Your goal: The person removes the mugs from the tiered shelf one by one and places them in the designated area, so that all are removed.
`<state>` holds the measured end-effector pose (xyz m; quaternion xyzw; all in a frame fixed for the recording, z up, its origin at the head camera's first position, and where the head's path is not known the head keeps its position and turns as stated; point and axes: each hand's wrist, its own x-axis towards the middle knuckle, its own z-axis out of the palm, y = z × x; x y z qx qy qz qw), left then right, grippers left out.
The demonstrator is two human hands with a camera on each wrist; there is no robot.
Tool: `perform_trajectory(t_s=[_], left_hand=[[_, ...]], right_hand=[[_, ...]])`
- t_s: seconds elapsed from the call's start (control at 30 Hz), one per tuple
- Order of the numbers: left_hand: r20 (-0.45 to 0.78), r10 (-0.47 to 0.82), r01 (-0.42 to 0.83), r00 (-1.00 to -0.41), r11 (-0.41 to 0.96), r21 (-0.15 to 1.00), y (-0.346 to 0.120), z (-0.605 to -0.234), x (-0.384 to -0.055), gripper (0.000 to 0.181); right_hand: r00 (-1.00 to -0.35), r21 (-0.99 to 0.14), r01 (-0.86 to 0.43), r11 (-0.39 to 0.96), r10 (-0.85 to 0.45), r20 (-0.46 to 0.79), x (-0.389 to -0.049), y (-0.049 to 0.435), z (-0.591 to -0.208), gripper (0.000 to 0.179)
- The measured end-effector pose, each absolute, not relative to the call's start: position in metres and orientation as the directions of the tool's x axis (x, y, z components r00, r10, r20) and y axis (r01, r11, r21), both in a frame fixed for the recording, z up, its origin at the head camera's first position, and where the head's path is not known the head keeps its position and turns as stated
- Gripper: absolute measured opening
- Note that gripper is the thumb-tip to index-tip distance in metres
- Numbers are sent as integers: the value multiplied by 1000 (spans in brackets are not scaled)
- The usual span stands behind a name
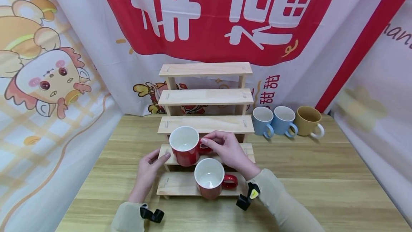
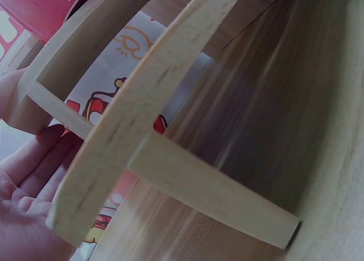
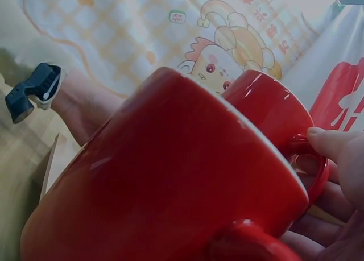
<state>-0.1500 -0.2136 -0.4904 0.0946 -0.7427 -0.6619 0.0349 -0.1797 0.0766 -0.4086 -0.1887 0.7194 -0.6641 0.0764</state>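
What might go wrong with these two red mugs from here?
The right hand holds the rear red mug by its handle, so a slip could tip it onto the front red mug below.
The right sleeve is close to the front mug's handle; pulling back might knock that mug off the bottom shelf.
The left hand grips the end of the second shelf; a tug might shift the stand.

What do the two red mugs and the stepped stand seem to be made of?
The rear red mug and front red mug: probably glazed ceramic, given their glossy red outsides and smooth white insides. The stepped stand: apparently pale wood, dull and perhaps unvarnished, with brown grain streaks.
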Motion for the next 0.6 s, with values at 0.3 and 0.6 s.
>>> perform_trajectory(t_s=[0.3,0.6], left_hand=[[-70,-193,-93,-979,110,990,-213,-489,-151,53],[-88,-196,-107,-977,92,990,-213,-488,-150,52]], right_hand=[[-912,-963,-257,81,-350,214,-178,81,-403,17],[-894,-943,-326,-64,-305,330,-174,97,-382,13]])
